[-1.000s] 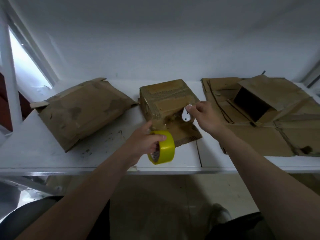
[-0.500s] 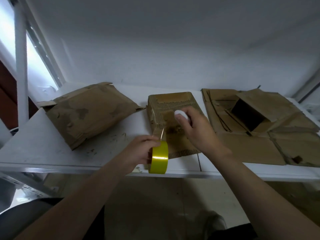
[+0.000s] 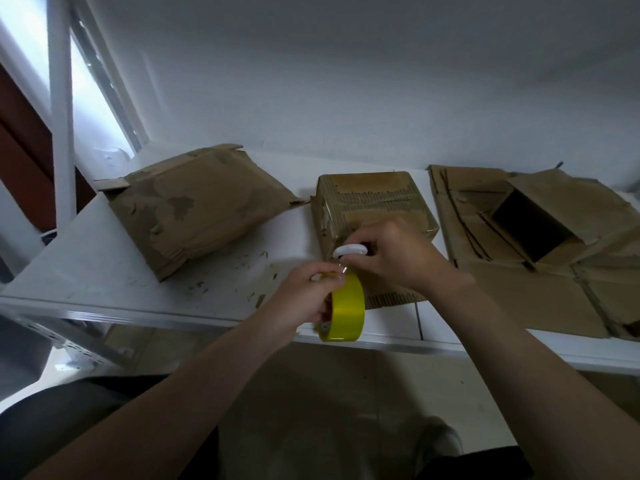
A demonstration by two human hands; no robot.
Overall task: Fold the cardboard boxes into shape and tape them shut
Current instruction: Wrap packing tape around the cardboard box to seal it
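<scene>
Left hand point(image 3: 304, 299) grips 1 tape roll point(image 3: 346, 311); right hand point(image 3: 398, 258) pinches 1 white cutter point(image 3: 349, 251).

A white table point(image 3: 90, 268) stands against a grey wall point(image 3: 346, 98) beside a bright window point(image 3: 85, 86).

White tabletop point(image 3: 104, 271), scuffed toward its front edge, carries a flattened cardboard box point(image 3: 194, 209) at the left end, a folded cardboard box point(image 3: 374, 206) mid-span, and flat cardboard sheets point(image 3: 519, 292) at the right end.

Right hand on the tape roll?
No, the left hand grips the tape roll; the right hand holds a white tool over the box.
</scene>
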